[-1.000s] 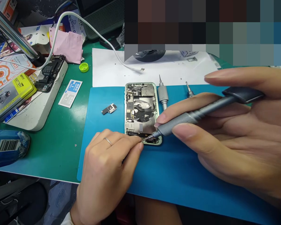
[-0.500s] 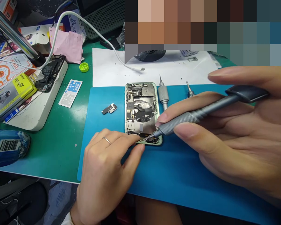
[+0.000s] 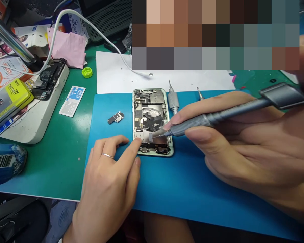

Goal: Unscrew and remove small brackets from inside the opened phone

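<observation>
An opened phone (image 3: 155, 125) with a pale green frame lies on the blue mat (image 3: 162, 189), its inner parts exposed. Between the thumb and fingers of my right hand (image 3: 230, 148) is a grey precision screwdriver (image 3: 192, 127), its thin tip over the lower middle of the phone. My left hand (image 3: 111, 179) rests at the phone's lower left with the index fingertip on its edge and the fingers apart; it holds nothing. Left of the phone sits a small black and silver metal part (image 3: 116, 117).
A second screwdriver (image 3: 173, 100) lies right of the phone, and another driver tip (image 3: 200, 93) shows past my right hand. White paper (image 3: 111, 74) lies behind. Leftward are a printed card (image 3: 72, 101), a green cap (image 3: 86, 72), a white box (image 3: 40, 125) and a blue packet (image 3: 6, 163).
The screwdriver tip has moved up from the phone's bottom edge to its lower middle. My left hand has drawn back leftward from the bottom edge, its fingers spreading.
</observation>
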The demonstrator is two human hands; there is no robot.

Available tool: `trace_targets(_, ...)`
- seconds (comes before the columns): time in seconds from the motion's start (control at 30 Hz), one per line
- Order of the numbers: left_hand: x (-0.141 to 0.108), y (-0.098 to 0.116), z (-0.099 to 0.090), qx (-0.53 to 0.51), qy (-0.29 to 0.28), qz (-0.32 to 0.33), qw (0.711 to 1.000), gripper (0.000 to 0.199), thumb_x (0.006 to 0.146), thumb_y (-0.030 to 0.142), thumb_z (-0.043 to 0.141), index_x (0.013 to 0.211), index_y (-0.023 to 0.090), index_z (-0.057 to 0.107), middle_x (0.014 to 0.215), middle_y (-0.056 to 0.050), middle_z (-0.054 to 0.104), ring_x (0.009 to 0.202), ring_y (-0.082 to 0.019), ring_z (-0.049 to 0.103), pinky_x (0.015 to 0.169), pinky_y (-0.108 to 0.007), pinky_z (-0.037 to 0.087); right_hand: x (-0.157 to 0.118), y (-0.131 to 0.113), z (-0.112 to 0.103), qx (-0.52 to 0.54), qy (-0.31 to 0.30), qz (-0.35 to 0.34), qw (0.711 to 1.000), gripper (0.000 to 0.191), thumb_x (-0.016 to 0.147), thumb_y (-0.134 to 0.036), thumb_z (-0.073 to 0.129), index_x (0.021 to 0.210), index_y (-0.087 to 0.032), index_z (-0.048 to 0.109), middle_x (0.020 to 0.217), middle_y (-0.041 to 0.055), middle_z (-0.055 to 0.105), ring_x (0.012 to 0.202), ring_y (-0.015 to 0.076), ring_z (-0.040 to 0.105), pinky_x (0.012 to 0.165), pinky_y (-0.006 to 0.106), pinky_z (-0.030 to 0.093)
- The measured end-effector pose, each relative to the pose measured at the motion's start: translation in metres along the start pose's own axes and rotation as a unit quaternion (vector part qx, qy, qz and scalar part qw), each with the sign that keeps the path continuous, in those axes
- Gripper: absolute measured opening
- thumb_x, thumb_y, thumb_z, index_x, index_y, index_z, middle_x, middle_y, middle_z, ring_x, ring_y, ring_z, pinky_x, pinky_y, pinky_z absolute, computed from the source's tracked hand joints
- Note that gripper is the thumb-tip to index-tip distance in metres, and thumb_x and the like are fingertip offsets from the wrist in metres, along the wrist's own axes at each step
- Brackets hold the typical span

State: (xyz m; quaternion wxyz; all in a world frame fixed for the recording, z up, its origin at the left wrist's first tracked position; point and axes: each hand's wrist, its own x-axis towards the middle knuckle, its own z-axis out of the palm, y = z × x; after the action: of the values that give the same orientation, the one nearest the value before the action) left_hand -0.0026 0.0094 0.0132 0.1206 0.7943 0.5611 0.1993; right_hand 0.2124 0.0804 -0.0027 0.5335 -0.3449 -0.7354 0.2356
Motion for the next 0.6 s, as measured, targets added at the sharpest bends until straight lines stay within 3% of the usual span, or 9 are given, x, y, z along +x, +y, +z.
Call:
trace_targets(0.13, -0.001, -0.002, 0.001, 0.006, 0.001, 0.013, 1.0, 0.037, 0.107, 0.017, 0.054, 0.142, 0.022, 0.064, 0.13, -0.009, 0.063, 0.112, -0.025, 0.054, 0.093, -0.039, 0.047, 0.005, -0.002, 0.006, -0.021, -0.019, -0.026, 0.999, 0.065, 0.096, -0.005, 0.067, 0.143, -0.048, 0.055, 0.149, -0.0015, 0.045, 0.092, 0.012, 0.077, 0.076, 0.03, 0.073)
trace_targets(0.23, -0.001, -0.002, 0.002, 0.019, 0.007, 0.022, 1.0, 0.036, 0.106, 0.017, 0.054, 0.14, 0.019, 0.066, 0.128, -0.011, 0.064, 0.11, -0.025, 0.054, 0.092, -0.04, 0.047, 0.009, -0.003, 0.006, -0.069, -0.055, -0.068, 0.994, 0.069, 0.096, -0.008, 0.068, 0.146, -0.05, 0.048, 0.111, -0.0023, 0.065, 0.081, 0.0132, 0.076, 0.066, 0.028, 0.07)
trace_targets(0.3, 0.0, -0.001, 0.003, 0.03, 0.012, 0.023, 0.999, 0.036, 0.106, 0.017, 0.054, 0.139, 0.019, 0.066, 0.126, -0.011, 0.064, 0.109, -0.027, 0.055, 0.089, -0.042, 0.047, 0.008, -0.002, 0.004, -0.106, -0.064, -0.097, 0.987, 0.066, 0.096, -0.012, 0.072, 0.145, -0.049, 0.047, 0.092, -0.0047, 0.069, 0.075, 0.0156, 0.075, 0.066, 0.032, 0.071)
trace_targets(0.5, 0.001, 0.001, 0.005, 0.035, 0.022, 0.024, 0.999, 0.035, 0.105, 0.018, 0.054, 0.138, 0.018, 0.068, 0.123, -0.013, 0.065, 0.105, -0.029, 0.055, 0.084, -0.044, 0.047, -0.006, 0.009, 0.0, -0.137, -0.056, -0.081, 0.986, 0.023, 0.1, -0.031, 0.071, 0.123, -0.027, 0.068, 0.109, 0.0044, 0.081, 0.095, 0.0189, 0.08, 0.084, 0.032, 0.071)
trace_targets(0.6, 0.001, 0.001, 0.006, 0.034, 0.025, 0.027, 0.999, 0.034, 0.106, 0.019, 0.053, 0.137, 0.018, 0.068, 0.123, -0.013, 0.065, 0.104, -0.029, 0.055, 0.083, -0.044, 0.047, -0.005, 0.01, -0.002, -0.166, -0.088, -0.088, 0.978, 0.021, 0.1, -0.029, 0.07, 0.121, -0.027, 0.068, 0.114, 0.0048, 0.081, 0.098, 0.0193, 0.08, 0.086, 0.031, 0.071)
